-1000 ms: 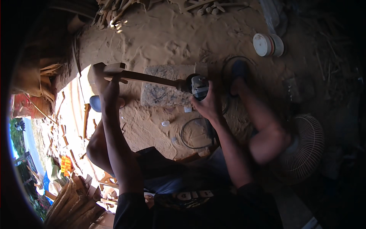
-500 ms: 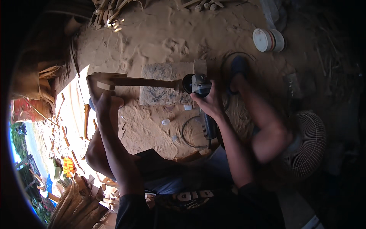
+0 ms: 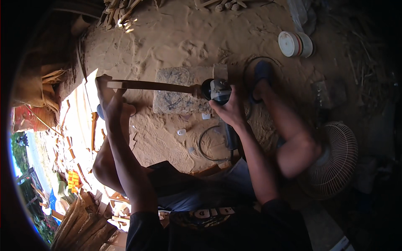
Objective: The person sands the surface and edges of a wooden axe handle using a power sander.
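Two bare hands work one long wooden piece [image 3: 155, 86] held level above the sawdust-covered floor [image 3: 176, 37]. Left hand [image 3: 109, 99] wraps its grip around the left end of the piece, fingers curled closed on the wood, with the forearm running up from the lower edge. Right hand [image 3: 228, 109] closes its grip over the body of a dark angle grinder [image 3: 217, 90], whose head meets the right end of the wooden piece, so the wood spans the gap between both grips. Beneath that span lies a flat stone block [image 3: 178, 100] on the floor. A black cord [image 3: 209, 144] loops on the sawdust just below the right hand. The person's bare knee [image 3: 299, 152] sits to the right, beside a round wire fan guard [image 3: 335, 161]. A white lidded tub [image 3: 295, 44] stands well apart at the upper right, and wood offcuts [image 3: 121, 10] pile at the top left.
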### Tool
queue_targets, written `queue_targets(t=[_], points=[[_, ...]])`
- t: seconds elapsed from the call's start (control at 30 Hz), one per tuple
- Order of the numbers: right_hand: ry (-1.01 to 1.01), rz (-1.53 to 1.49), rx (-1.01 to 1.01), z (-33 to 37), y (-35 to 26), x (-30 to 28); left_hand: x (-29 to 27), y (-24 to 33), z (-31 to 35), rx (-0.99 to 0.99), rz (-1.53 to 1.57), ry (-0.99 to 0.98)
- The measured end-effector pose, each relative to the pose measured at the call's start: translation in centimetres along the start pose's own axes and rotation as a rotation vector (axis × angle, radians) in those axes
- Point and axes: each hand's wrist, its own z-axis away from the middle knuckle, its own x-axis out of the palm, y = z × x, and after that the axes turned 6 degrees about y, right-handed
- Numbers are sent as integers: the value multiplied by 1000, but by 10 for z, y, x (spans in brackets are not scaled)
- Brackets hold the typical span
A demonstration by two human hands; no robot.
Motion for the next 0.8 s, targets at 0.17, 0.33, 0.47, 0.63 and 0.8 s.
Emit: queue_targets(t=[0.17,0.33,0.47,0.63,0.8], points=[[67,176,38,4,9,-6,11,26,12,-273,87,54],[111,105,-43,7,5,-4,12,-5,17,-326,-8,207],[67,130,-9,7,0,5,-4,-55,10,-270,-32,175],[21,88,-17,7,9,7,0,-56,5,-294,-93,156],[-16,134,49,8,2,8,-6,-66,1,-299,-114,99]])
